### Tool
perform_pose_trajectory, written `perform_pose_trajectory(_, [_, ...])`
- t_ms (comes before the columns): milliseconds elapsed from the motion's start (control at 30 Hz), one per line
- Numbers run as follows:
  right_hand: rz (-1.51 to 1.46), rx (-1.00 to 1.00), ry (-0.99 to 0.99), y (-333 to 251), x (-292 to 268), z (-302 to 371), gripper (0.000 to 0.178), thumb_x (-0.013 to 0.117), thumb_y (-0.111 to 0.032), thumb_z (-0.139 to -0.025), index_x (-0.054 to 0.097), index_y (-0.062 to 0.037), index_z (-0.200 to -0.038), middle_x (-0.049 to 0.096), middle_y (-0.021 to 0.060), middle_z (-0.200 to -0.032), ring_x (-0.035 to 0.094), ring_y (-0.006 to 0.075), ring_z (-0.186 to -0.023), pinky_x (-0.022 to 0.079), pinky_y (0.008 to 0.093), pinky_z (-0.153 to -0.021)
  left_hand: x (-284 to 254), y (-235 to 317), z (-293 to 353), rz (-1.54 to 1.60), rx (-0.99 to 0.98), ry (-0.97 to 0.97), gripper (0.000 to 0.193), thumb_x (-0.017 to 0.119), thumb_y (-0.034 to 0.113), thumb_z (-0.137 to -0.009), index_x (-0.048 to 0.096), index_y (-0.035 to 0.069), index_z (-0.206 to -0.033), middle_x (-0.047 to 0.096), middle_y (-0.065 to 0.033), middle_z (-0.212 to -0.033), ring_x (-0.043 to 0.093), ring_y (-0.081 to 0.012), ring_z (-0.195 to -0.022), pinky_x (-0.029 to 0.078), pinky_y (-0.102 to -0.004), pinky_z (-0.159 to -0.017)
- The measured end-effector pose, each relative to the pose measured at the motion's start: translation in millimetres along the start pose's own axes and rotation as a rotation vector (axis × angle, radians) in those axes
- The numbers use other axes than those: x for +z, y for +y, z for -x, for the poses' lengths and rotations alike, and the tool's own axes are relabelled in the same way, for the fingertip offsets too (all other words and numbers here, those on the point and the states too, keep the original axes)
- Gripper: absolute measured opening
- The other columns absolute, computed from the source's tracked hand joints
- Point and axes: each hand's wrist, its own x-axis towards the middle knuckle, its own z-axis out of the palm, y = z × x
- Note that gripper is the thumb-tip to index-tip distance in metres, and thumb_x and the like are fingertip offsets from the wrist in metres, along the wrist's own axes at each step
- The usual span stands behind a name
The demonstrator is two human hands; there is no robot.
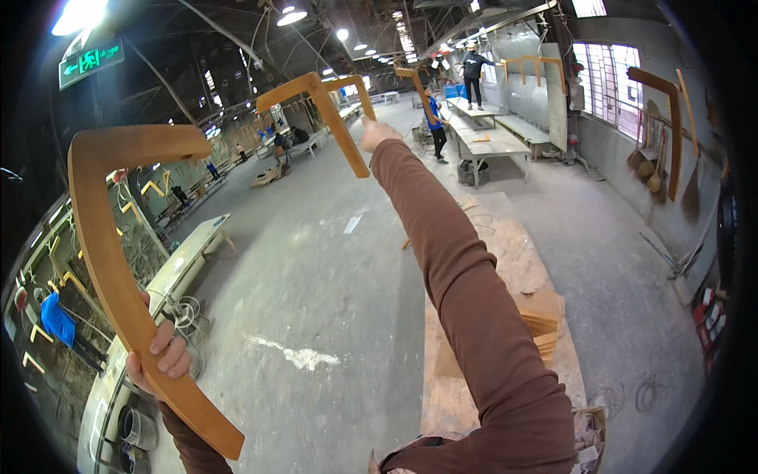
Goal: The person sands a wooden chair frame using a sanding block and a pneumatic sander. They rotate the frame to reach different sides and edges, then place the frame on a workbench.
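My left hand (166, 355) is wrapped round the long limb of a brown L-shaped wooden piece (106, 261), its short arm at the top pointing right. My right arm stretches far forward and up. At its end my right hand (379, 136) is closed, up against the lower end of a hanging L-shaped wooden piece (365, 99). Whether its fingers grip that piece is hidden. Just left of it hangs a nearer, similar wooden piece (335, 118), and another hanging piece (414, 79) is farther off to the right.
A plywood-topped bench (450, 395) with stacked wooden pieces (541, 332) is below my right arm. A long table (185, 253) runs along the left. Several people work farther off, one person (472, 71) standing on a table. A dark curved piece (667, 103) hangs right, near brooms (647, 170).
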Motion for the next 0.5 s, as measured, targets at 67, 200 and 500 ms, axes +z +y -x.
perform_pose_trajectory(67, [-0.008, 0.025, -0.01, -4, 1, -2, 0.041, 0.048, -0.02, -0.089, 0.049, -0.0154, -0.13, 0.057, 0.0137, -0.125, 0.055, 0.0288, -0.115, 0.045, 0.0409, -0.096, 2, 2, 2, 0.012, -0.029, -0.017, 0.079, 0.056, 0.022, -0.088, 0.003, 0.014, -0.147, 0.041, -0.0051, -0.085, 0.047, -0.0144, -0.066, 0.044, -0.0276, -0.056])
perform_pose_trajectory(200, [-0.123, -0.06, -0.017, -24, 13, -12, 0.042, 0.05, -0.026, -0.089, 0.052, -0.0039, -0.124, 0.057, 0.0177, -0.124, 0.056, 0.0305, -0.114, 0.045, 0.0394, -0.095, 11, 3, 1, 0.129, -0.034, -0.059, 0.078, 0.056, 0.024, -0.09, 0.003, 0.015, -0.146, 0.042, -0.0063, -0.084, 0.048, -0.0156, -0.066, 0.045, -0.0288, -0.056])
perform_pose_trajectory(500, [-0.879, -0.246, -0.226, -121, 45, -24, 0.041, 0.057, -0.031, -0.084, 0.06, 0.0031, -0.108, 0.06, 0.0176, -0.106, 0.058, 0.0297, -0.095, 0.047, 0.0374, -0.081, 23, 11, -3, 0.449, -0.146, -0.139, 0.069, 0.055, 0.027, -0.092, 0.009, 0.023, -0.144, 0.044, -0.0071, -0.08, 0.05, -0.0197, -0.064, 0.051, -0.0541, -0.069])
